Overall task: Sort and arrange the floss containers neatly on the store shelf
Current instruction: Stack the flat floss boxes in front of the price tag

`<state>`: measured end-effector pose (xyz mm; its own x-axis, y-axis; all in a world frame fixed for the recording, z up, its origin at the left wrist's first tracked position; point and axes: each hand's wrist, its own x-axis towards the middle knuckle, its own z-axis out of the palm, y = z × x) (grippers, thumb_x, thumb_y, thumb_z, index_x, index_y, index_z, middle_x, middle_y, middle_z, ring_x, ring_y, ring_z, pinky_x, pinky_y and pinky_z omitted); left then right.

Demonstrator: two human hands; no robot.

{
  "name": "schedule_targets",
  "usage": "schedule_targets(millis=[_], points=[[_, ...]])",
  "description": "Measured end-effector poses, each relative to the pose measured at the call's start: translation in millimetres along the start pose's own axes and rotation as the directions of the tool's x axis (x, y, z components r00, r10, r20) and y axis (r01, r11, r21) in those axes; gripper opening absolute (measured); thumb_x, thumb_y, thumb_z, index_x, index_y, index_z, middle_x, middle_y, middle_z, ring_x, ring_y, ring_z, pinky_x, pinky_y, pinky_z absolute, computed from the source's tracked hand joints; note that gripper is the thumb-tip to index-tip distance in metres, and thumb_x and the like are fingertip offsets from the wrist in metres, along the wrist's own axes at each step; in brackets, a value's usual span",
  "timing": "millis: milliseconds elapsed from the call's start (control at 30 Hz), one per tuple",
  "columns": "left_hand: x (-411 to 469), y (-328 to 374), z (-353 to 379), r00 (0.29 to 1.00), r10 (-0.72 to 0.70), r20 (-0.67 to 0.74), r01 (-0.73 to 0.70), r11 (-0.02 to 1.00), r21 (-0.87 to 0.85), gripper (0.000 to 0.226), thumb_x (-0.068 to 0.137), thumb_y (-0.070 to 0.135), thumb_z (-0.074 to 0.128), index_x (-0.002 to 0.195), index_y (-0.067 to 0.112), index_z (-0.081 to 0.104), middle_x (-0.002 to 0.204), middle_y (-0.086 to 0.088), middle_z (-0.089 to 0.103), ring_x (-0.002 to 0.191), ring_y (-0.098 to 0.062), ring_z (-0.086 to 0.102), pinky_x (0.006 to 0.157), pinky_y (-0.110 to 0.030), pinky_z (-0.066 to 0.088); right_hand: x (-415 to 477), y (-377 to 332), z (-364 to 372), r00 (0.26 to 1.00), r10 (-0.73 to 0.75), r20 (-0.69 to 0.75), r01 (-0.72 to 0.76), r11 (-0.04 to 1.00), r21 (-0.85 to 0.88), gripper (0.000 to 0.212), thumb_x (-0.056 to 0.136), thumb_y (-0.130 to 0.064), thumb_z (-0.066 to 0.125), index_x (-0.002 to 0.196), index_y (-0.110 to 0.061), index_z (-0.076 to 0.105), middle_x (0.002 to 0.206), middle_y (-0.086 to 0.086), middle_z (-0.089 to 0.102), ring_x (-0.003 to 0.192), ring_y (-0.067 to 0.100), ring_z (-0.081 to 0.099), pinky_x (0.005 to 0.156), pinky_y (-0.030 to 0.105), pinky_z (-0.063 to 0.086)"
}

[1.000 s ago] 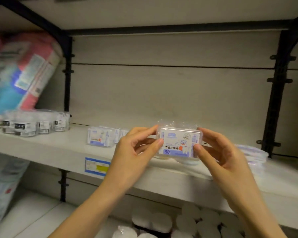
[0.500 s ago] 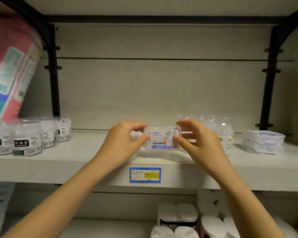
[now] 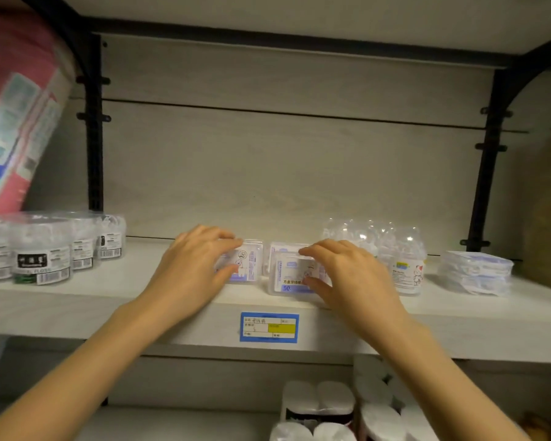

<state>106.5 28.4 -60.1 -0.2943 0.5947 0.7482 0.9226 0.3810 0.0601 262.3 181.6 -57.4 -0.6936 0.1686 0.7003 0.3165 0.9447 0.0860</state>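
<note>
Newly parted, left grip (image 3: 194, 269) is pinching a clear rectangular plastic floss box (image 3: 251, 265); right grip (image 3: 347, 276) is clamping its blue-labelled twin (image 3: 287, 283) on the pale shelf (image 3: 77, 302).

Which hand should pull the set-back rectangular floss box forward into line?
Left. The left hand grips that floss box; the right hand is busy holding the front box.

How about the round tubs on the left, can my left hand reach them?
Probably yes: bare shelf lies between the left hand and the tubs, with nothing in the way. The hand grips a box, though, so it would have to let go first.
</note>
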Motion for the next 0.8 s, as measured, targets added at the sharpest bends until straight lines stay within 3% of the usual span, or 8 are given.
schedule_targets(millis=[267,467,567,667,800], points=[[5,-12,1,0.999,-0.030,0.018,0.030,1.000,-0.008,0.032,0.083,0.016,0.063,0.114,0.021,0.064,0.115,0.009,0.061,0.111,-0.014,0.053,0.089,-0.030,0.043,23,-1,19,0.999,0.010,0.032,-0.005,0.989,-0.151,0.031,0.087,-0.026,0.057,0.117,-0.021,0.054,0.114,-0.002,0.062,0.102,0.023,0.058,0.083,0.032,0.041],[2,-9,0,0.997,-0.058,0.042,0.057,0.998,0.009,0.034,0.084,0.023,0.061,0.118,0.022,0.062,0.120,0.008,0.060,0.112,-0.014,0.052,0.089,-0.032,0.046,29,1,26,1.000,-0.013,0.023,0.017,0.986,-0.166,0.034,0.086,-0.024,0.057,0.120,-0.020,0.052,0.118,-0.001,0.060,0.105,0.022,0.056,0.087,0.032,0.040],[-2,1,-2,0.995,-0.099,-0.023,0.101,0.993,0.066,0.034,0.086,0.029,0.058,0.120,0.023,0.060,0.123,0.006,0.060,0.114,-0.017,0.053,0.087,-0.035,0.046,14,5,18,0.997,-0.027,-0.072,0.021,0.995,-0.093,0.041,0.085,-0.027,0.059,0.125,-0.022,0.052,0.125,-0.003,0.057,0.113,0.022,0.053,0.090,0.033,0.040],[-9,32,-6,0.984,-0.083,-0.157,0.084,0.996,0.000,0.030,0.081,0.034,0.051,0.104,0.021,0.067,0.104,0.002,0.066,0.097,-0.022,0.060,0.074,-0.037,0.048,-21,14,-4,0.959,-0.009,-0.284,0.027,0.998,0.060,0.023,0.082,-0.028,0.059,0.104,-0.025,0.062,0.100,-0.008,0.066,0.091,0.016,0.060,0.074,0.031,0.048],[-7,98,1,0.979,-0.014,-0.203,-0.032,0.975,-0.221,0.018,0.082,0.038,0.053,0.087,0.027,0.066,0.085,0.013,0.063,0.077,-0.002,0.051,0.065,-0.022,0.042,-60,60,-36,0.972,0.127,-0.200,-0.055,0.942,0.331,0.010,0.087,-0.032,0.055,0.091,-0.030,0.064,0.084,-0.017,0.065,0.079,0.003,0.058,0.068,0.023,0.047]])
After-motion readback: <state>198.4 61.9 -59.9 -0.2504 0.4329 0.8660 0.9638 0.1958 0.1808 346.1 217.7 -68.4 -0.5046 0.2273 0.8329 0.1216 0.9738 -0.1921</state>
